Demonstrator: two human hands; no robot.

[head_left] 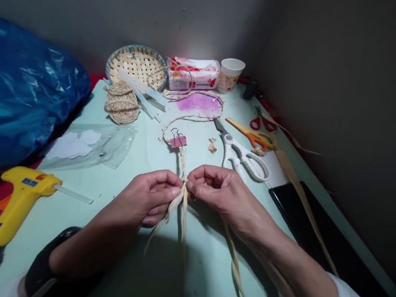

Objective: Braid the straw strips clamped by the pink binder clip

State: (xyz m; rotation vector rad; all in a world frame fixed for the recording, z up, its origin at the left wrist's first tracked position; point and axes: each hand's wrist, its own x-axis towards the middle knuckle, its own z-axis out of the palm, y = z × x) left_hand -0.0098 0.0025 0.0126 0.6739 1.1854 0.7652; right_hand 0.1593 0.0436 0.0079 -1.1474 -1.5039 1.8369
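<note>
A thin straw-coloured braid (182, 160) runs toward me from a pink binder clip (178, 141), and its far part curls back over the table. My left hand (157, 194) pinches a pale plant-fibre strand at the braid's near end. Opposite it, my right hand (214, 189) is closed, thumb against fingertips, on another fibre strand; the fingers partly hide it. One loose strand (184, 220) hangs straight down between the hands. Another long twisted strand (236, 268) trails out below my right wrist.
A yellow glue gun (20, 208) lies left, near a blue plastic bag (14, 100). White scissors (244, 157), orange scissors (251, 135) and a black tablet-like slab (317, 237) are on the right. Behind are a woven basket (136, 66), twine (122, 102), tissues (193, 75) and a paper cup (230, 75).
</note>
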